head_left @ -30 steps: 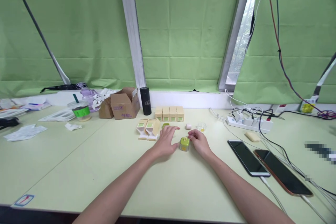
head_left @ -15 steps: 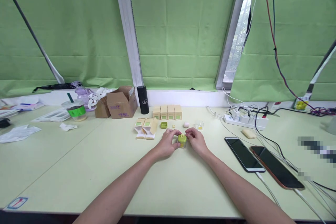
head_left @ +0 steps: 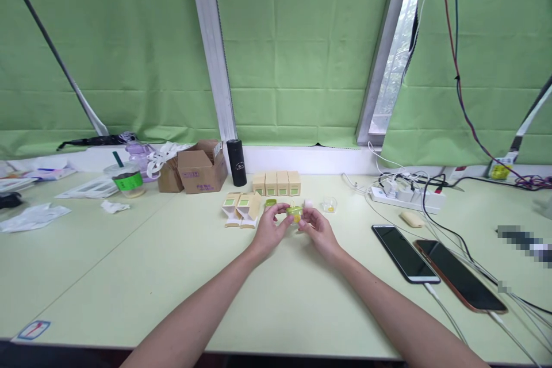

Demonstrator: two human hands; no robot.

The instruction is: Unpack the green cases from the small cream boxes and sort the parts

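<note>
Between my two hands is a small clear container with a green lid and something yellow inside. My left hand grips its left side between thumb and fingers. On its other side, my right hand pinches it near the lower right. Just behind my left fingers a small green tray is partly covered. A little pinkish-white piece shows behind my right fingers. To the right of it sits a clear round cup with a bit of yellow in it.
Several small beige boxes stand in a row behind, with two opened ones to the left. A cardboard box and black tumbler are farther back. Two phones on cables and a power strip lie at right.
The green-lidded container has risen and tipped, moving slightly away from me. My right hand has come in against its side. The view has shifted slightly.
</note>
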